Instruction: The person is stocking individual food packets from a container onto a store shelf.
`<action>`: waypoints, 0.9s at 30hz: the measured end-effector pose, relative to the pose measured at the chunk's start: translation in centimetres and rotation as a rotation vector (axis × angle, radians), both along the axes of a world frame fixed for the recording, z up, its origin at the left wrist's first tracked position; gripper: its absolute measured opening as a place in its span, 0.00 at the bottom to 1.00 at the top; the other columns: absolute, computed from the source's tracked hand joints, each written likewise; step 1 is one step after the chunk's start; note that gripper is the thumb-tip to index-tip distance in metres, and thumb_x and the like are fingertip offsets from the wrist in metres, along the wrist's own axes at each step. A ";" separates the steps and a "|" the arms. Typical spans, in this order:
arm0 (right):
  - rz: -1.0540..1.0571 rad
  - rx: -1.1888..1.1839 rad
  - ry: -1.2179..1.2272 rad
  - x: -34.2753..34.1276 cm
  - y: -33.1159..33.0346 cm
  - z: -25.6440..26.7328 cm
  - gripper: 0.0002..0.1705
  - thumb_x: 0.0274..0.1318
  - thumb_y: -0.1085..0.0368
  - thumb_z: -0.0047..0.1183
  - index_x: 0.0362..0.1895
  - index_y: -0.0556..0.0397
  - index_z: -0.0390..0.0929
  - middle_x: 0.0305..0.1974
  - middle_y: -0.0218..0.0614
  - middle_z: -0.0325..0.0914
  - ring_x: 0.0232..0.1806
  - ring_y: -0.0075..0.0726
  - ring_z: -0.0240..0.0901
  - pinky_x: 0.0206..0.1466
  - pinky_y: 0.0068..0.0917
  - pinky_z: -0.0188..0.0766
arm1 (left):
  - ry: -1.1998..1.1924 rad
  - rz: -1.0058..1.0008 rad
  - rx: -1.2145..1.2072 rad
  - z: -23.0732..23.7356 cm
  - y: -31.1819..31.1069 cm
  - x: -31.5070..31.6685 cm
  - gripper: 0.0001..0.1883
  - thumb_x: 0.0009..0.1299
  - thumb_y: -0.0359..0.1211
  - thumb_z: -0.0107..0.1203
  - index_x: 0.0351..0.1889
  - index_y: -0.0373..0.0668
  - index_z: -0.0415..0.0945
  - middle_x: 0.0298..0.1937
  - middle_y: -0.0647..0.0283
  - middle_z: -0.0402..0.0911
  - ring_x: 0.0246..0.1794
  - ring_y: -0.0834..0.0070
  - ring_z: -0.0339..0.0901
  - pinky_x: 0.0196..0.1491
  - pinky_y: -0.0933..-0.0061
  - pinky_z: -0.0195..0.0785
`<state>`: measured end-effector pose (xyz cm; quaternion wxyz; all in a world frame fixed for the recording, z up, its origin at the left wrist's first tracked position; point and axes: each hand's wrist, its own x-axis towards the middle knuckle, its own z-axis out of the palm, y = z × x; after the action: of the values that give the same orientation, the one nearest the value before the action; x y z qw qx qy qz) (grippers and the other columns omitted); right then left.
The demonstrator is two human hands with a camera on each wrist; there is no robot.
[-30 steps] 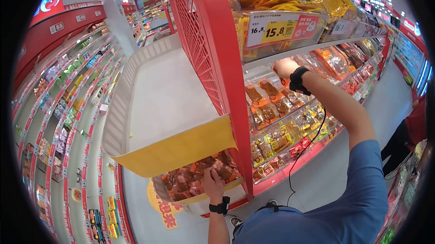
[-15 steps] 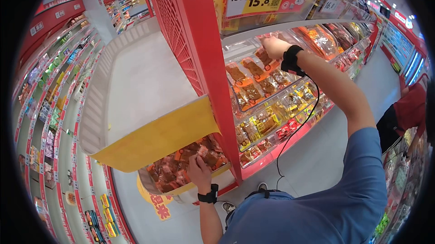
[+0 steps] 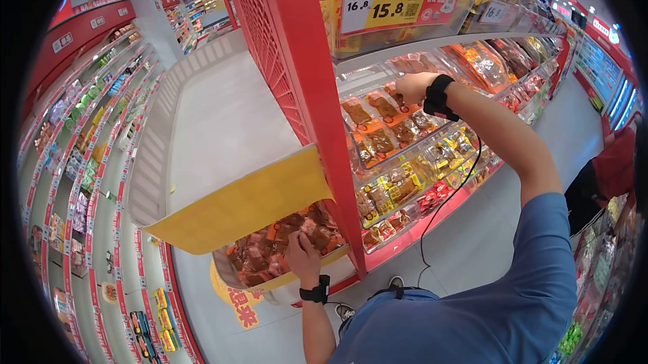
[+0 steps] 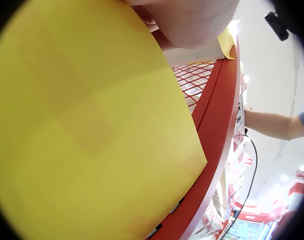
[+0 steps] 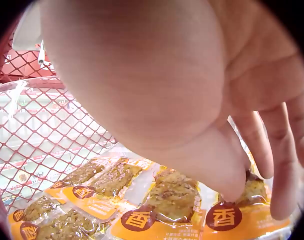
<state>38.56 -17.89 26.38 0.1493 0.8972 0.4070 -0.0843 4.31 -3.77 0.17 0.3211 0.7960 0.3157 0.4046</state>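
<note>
In the head view my right hand (image 3: 415, 87) reaches into a clear shelf bin of orange-and-clear snack packets laid in rows. The right wrist view shows its thumb and fingers at the sides of one snack packet (image 5: 242, 192), pinching it among the laid packets. My left hand (image 3: 302, 256) is low down, over a bin (image 3: 270, 286) heaped with loose packets (image 3: 260, 252). Its fingertips are right at a pinkish packet (image 3: 308, 227); whether they grip it I cannot tell. In the left wrist view a yellow board (image 4: 92, 125) hides most of that hand's fingers (image 4: 164, 40).
A red upright frame with mesh (image 3: 297, 94) stands between both hands. An upper tray (image 3: 223, 121) with a yellow front hangs above the left hand. A price-tag shelf (image 3: 398, 6) overhangs the right hand. A black cable (image 3: 442, 195) trails down; another person (image 3: 601, 175) stands right.
My right hand has come down from the back of the bin onto the packet rows. The left hand stays at the heaped packets. The head view has shifted.
</note>
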 end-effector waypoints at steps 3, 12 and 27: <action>0.069 0.063 -0.066 1.5 -0.3 -0.4 0.19 0.43 0.61 0.54 0.40 0.59 0.78 0.38 0.49 0.78 0.42 0.51 0.76 0.41 0.40 0.72 | 0.028 0.010 0.029 0.2 0.0 0.0 0.07 0.70 0.34 0.45 0.36 0.41 0.71 0.23 0.56 0.74 0.24 0.61 0.75 0.29 0.66 0.64; 0.509 0.893 0.271 -13.5 -7.6 2.8 0.12 0.53 0.65 0.53 0.42 0.55 0.77 0.26 0.35 0.75 0.20 0.25 0.66 0.23 0.23 0.61 | -0.504 -0.167 -0.395 2.3 -1.7 -2.7 0.07 0.71 0.30 0.45 0.38 0.33 0.69 0.26 0.67 0.71 0.22 0.84 0.70 0.25 0.82 0.66; 0.257 0.878 1.059 -19.8 -10.2 -8.5 0.10 0.56 0.65 0.54 0.37 0.61 0.75 0.28 0.32 0.77 0.31 0.18 0.72 0.34 0.18 0.70 | -0.333 -0.682 -0.506 13.4 -7.7 -0.9 0.08 0.70 0.29 0.47 0.42 0.32 0.71 0.29 0.60 0.79 0.30 0.79 0.77 0.33 0.79 0.68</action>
<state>18.71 -28.08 17.92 -0.4367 0.6573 0.5244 -0.3198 3.37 -11.49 13.59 0.6667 0.6751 0.0686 0.3084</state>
